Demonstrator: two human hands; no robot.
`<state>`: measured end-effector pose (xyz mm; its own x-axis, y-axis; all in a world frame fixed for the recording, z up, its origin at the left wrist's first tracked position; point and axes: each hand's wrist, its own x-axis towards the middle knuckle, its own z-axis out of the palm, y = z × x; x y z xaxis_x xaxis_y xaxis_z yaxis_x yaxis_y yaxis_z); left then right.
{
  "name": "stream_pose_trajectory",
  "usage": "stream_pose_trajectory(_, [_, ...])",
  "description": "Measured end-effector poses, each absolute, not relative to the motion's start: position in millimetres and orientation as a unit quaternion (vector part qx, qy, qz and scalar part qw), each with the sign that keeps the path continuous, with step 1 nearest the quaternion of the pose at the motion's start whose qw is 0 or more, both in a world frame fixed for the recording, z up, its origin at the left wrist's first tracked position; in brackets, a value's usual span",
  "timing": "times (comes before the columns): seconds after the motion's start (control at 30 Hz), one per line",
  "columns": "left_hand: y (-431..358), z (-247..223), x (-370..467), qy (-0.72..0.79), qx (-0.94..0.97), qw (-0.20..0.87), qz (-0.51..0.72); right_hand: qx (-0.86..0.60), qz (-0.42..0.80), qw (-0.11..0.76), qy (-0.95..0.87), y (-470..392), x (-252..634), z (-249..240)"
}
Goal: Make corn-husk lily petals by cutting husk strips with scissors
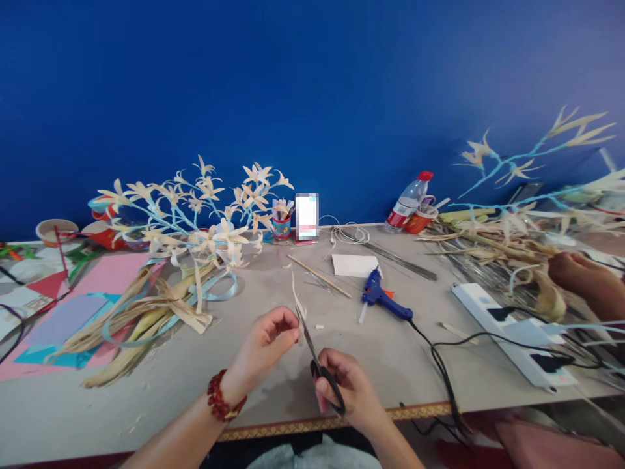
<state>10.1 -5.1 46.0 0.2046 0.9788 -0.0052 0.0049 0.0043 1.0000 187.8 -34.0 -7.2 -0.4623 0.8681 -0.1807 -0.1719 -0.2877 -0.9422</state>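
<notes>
Near the table's front edge, my right hand (344,384) is closed around the black handles of the scissors (312,352), whose blades point up and away. Left of the blades, my left hand (273,339), with a red bead bracelet at the wrist, is closed in a pinch; a thin pale strip (296,290) runs up beside its fingertips and the blade tips. How the strip sits between the fingers is too small to make out. A small cream piece (319,327) lies just right of the blades.
A blue glue gun (385,299) with its cable lies right of centre, near a white card (356,266) and a wooden stick (319,277). Husks (161,306) and papers lie left. A power strip (508,335) and another person's hand (586,280) are right.
</notes>
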Motion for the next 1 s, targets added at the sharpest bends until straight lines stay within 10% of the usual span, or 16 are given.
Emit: stream_pose_trajectory(1.0, [-3, 56, -6, 0.457, 0.688, 0.456, 0.333, -0.352, 0.676, 0.489, -0.424, -1, 166, 19])
